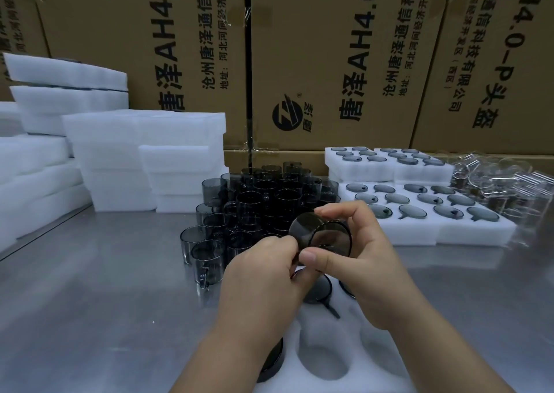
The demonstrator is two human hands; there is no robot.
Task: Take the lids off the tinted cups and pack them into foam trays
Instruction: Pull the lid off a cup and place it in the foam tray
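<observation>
Steel bench (105, 272), cartons (329, 63) behind: tinted cup (320, 237) held over foam tray (323, 341).
L hand (263, 278) pinches cup's left edge, R hand (368, 261) grips rim w/ thumb & fingers; cup tilted on its side.

Packing warehouse: stacked cartons (329, 63), foam trays (144, 141)

Near foam tray (323, 329) cut by bottom edge, partly under forearms (227, 347); cartons (329, 48) cropped at top.
</observation>
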